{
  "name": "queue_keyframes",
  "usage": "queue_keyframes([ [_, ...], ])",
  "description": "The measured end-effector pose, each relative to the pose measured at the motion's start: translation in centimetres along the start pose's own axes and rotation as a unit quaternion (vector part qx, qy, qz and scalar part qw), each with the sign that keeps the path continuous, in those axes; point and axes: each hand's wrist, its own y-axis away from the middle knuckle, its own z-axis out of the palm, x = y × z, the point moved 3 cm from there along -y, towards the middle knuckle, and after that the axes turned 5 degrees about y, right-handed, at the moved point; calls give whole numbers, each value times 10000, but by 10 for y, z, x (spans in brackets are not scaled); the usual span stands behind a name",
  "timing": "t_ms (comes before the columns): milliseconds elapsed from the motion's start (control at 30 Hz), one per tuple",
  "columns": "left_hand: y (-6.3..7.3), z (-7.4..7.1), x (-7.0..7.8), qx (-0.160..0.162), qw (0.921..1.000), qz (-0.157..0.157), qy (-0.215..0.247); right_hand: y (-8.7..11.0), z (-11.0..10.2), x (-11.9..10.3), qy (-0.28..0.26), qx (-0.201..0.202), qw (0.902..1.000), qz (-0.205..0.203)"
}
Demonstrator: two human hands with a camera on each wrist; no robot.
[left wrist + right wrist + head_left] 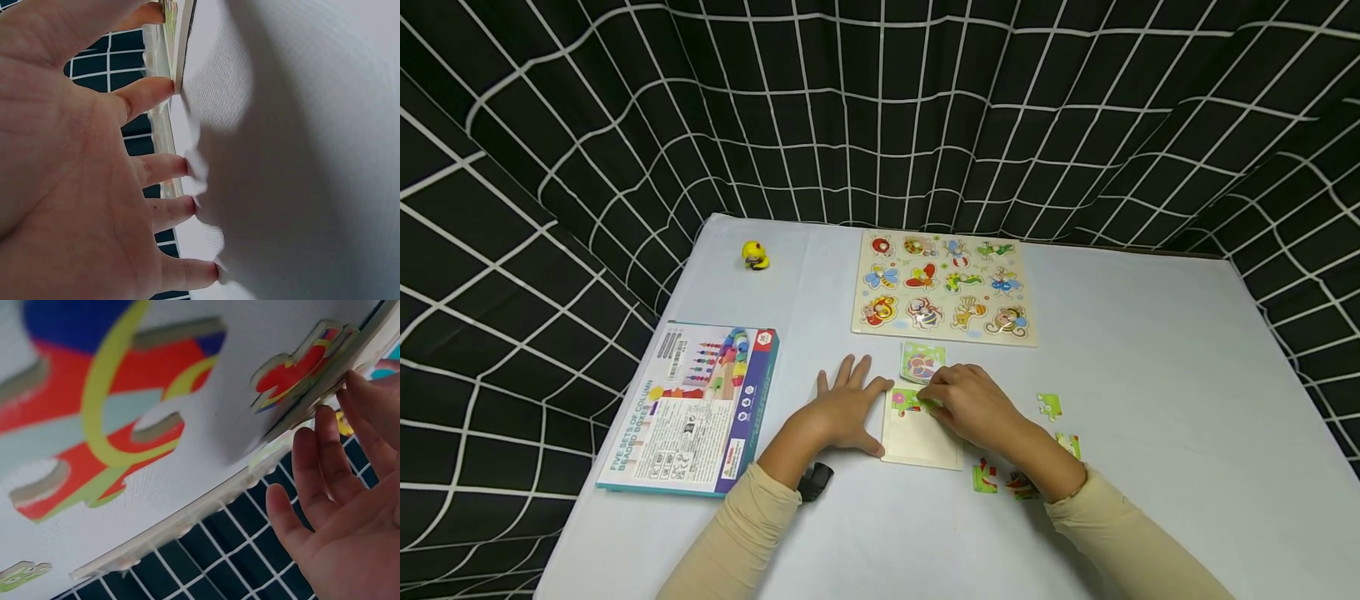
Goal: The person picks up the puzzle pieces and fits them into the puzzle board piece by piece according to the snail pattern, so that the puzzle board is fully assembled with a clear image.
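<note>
A pale wooden puzzle tray [922, 442] lies in front of the person, a green puzzle piece with a pink flower [902, 401] in its upper left corner. My left hand [844, 412] is spread flat at the tray's left side, thumb and index finger touching its edge. The fingertips of my right hand [973, 406] pinch another green puzzle piece [929, 405] beside the flower piece, partly hidden by the fingers. Loose pieces lie under and beyond the right forearm, including a red and green one [984, 477] and a green one [1049, 406].
Just behind the tray is a small square picture puzzle [922, 362]. Farther back lies a large insect peg board [944, 287]. A beaded-toy box [688, 408] sits at left, a yellow duck figure [755, 255] behind it, and a black object [816, 482] by the left wrist.
</note>
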Motion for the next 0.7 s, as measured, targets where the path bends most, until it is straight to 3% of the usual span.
queue_keyframes([
  [367,1,-1,2,13,10000,-2,-17,5,-7,3,-350,-296,9987,205],
  [700,2,0,1,-2,9999,-20,99,39,-23,43,-328,-201,9965,738],
])
